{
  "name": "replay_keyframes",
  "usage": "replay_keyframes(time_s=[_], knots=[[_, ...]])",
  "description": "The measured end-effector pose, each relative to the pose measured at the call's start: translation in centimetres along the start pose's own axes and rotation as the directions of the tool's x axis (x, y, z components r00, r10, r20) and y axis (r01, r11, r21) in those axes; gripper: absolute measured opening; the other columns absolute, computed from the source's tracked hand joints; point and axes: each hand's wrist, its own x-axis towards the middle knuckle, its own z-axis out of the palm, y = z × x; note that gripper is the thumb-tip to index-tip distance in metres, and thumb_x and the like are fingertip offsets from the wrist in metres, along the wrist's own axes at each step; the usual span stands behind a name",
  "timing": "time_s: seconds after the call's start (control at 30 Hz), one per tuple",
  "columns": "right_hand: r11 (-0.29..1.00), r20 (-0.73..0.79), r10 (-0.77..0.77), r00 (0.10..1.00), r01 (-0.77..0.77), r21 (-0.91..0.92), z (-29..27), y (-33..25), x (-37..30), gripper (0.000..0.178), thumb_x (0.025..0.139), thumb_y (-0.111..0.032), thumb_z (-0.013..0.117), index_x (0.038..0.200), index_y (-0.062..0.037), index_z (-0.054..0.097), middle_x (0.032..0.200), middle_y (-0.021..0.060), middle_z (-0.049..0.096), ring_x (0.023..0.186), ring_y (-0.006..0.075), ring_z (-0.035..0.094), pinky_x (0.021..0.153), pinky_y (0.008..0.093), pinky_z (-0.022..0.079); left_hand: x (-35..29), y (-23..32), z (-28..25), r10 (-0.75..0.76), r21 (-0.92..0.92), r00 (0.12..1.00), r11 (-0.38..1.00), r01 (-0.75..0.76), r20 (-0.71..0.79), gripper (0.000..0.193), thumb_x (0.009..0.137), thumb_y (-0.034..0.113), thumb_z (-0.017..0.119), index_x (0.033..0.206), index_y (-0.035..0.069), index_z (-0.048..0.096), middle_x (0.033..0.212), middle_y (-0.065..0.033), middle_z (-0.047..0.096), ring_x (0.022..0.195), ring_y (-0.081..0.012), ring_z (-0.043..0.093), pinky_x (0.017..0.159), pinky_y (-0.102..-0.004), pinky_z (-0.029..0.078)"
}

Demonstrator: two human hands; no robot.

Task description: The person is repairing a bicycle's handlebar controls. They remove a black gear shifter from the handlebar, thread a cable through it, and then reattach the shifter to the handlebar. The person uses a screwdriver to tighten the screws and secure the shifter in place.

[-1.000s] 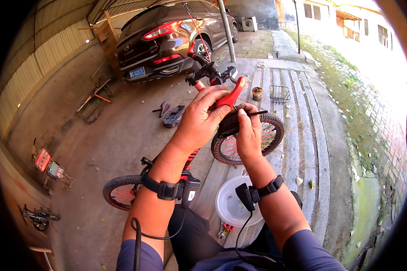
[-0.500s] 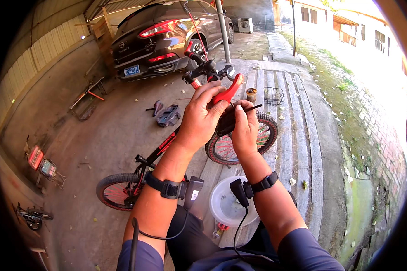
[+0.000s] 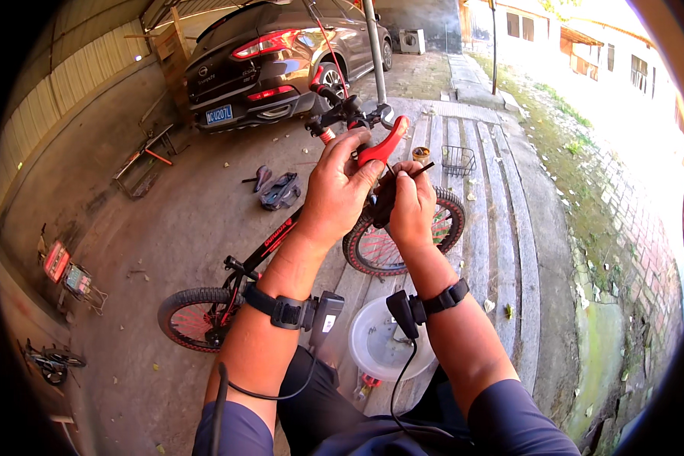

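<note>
Left hand nearly closed, fingers curled, thumb pressed on a red lever-shaped piece: smooth, slightly glossy, plastic-looking, curved to a rounded tip. It sits between the hands, overlapping the black handlebar in view. Right hand in a tight thumb-and-finger pinch on a thin, straight black rod. Fingers hide the middle, so can't say if rod and red piece connect. Below: front wheel, knobbly tyre, red spokes, partly covered by the right hand. Left forearm blocks part of the black-and-red bike frame. Black wrist straps with boxes and cables on both arms; translucent white plastic tub under the right one. Further out: wire basket and small tin on ridged stone slabs, saddle on rough concrete, glossy dark car behind.
</note>
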Motion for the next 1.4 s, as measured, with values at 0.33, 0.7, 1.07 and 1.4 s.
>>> replay_keyframes(time_s=[0.33, 0.7, 1.07, 1.4], knots=[[0.996, 0.097, 0.027, 0.995, -0.035, 0.084, -0.6, -0.3, -0.1, 0.013, 0.102, -0.012, 0.048, 0.102, -0.0034, 0.057, 0.083, 0.006, 0.066, 0.066, 0.0087, 0.057, 0.06, 0.0239, 0.046, -2.2, 0.7, 0.3, -0.269, -0.362, 0.963, 0.898, 0.251, 0.002, 0.058, 0.096, 0.014, 0.071, 0.143, -0.001, 0.041, 0.108, -0.011, 0.068, 0.094, -0.0139, 0.068, 0.078, -0.0268, 0.054], [0.998, 0.004, -0.021, 1.0, 0.021, 0.064, -0.1, 0.5, -0.2, 0.015, 0.103, -0.013, 0.049, 0.107, -0.0029, 0.06, 0.089, 0.0032, 0.064, 0.077, 0.009, 0.058, 0.069, 0.0238, 0.047, -2.3, 1.0, 0.4, -0.308, -0.318, 0.951, 0.903, 0.288, -0.013, 0.047, 0.103, 0.026, 0.061, 0.14, 0.002, 0.047, 0.114, -0.005, 0.067, 0.092, -0.0135, 0.068, 0.068, -0.0231, 0.05], [0.999, -0.001, -0.03, 1.0, 0.03, 0.044, -0.5, 0.7, -0.3, 0.015, 0.103, -0.01, 0.048, 0.109, -0.0033, 0.059, 0.09, 0.0048, 0.065, 0.08, 0.0114, 0.062, 0.071, 0.0251, 0.05, -2.2, 1.5, 1.1, -0.303, -0.256, 0.952, 0.925, 0.281, -0.048, 0.038, 0.106, 0.025, 0.056, 0.138, 0.005, 0.054, 0.111, -0.0062, 0.069, 0.083, -0.012, 0.07, 0.064, -0.022, 0.052], [0.979, -0.074, 0.188, 0.979, -0.193, -0.069, -4.0, 0.9, -2.6, 0.014, 0.099, -0.008, 0.046, 0.108, -0.0038, 0.057, 0.083, 0.0098, 0.067, 0.069, 0.0181, 0.063, 0.062, 0.0314, 0.052, -2.7, 1.6, 1.3, -0.339, -0.271, 0.936, 0.913, 0.304, -0.091, 0.043, 0.104, 0.025, 0.058, 0.14, 0.003, 0.052, 0.102, -0.0056, 0.071, 0.079, -0.0115, 0.07, 0.064, -0.0237, 0.053]])
